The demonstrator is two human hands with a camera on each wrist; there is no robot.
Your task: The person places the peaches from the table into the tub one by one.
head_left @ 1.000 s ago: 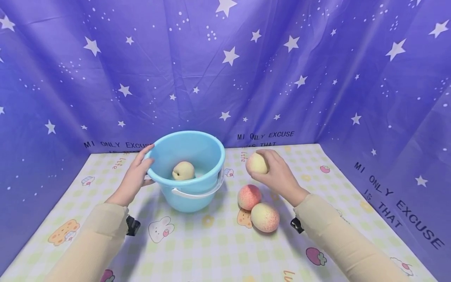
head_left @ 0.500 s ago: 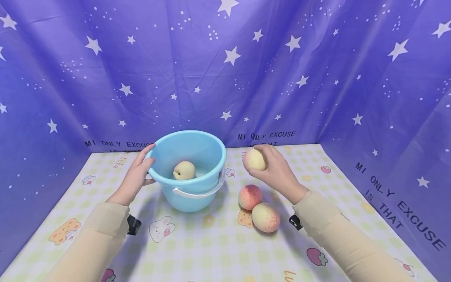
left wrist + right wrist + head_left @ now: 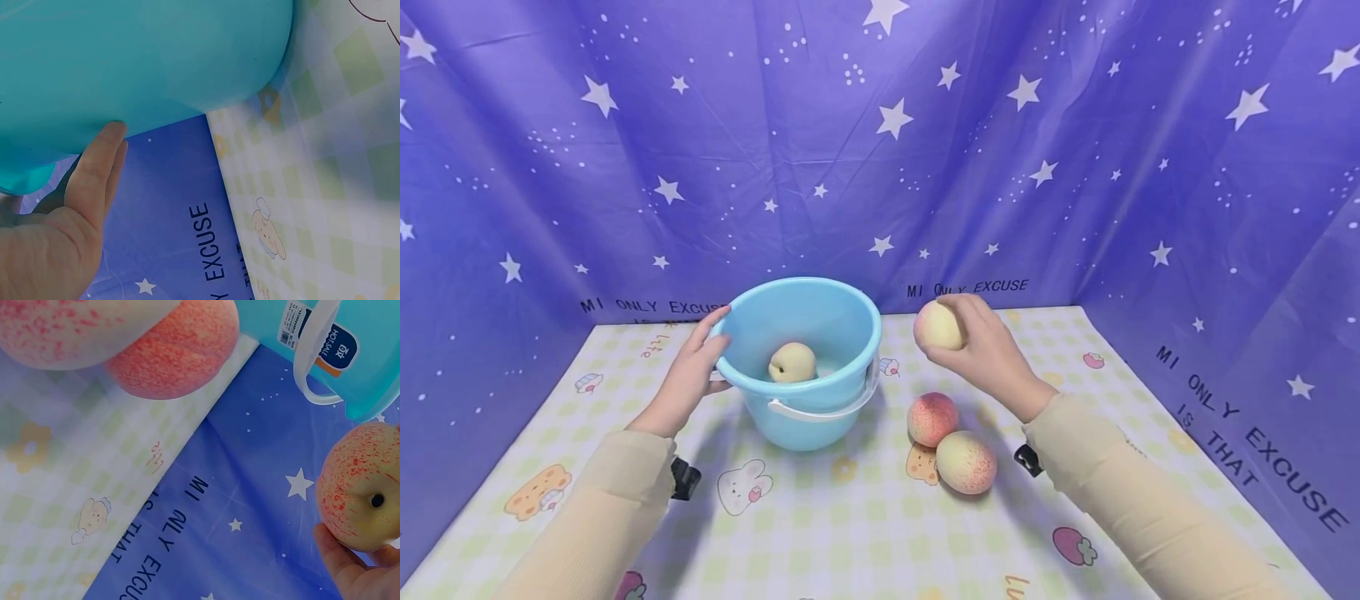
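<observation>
My left hand (image 3: 681,379) grips the left rim of a light blue bucket (image 3: 805,421), thumb over the lip. In the left wrist view its fingers (image 3: 94,169) lie against the bucket's outer wall. A pale peach (image 3: 792,363) with a dark stem hole rests inside the bucket. Right of the bucket, my right hand (image 3: 988,354) holds another pale peach (image 3: 942,326) above the table; in the right wrist view this peach (image 3: 359,481) shows red speckles and a stem hole. Below that hand, a red peach (image 3: 932,419) and a yellowish, red-speckled peach (image 3: 966,462) lie side by side on the cloth.
The white bucket handle (image 3: 823,414) hangs down at the front right of the bucket. A checked cloth (image 3: 820,542) with cartoon prints covers the table. Purple star-printed curtains (image 3: 820,150) stand close behind the table and along its sides.
My right hand has lifted the peach higher and shifted it slightly left toward the bucket. My left hand, the bucket and the two peaches on the cloth stay where they were.
</observation>
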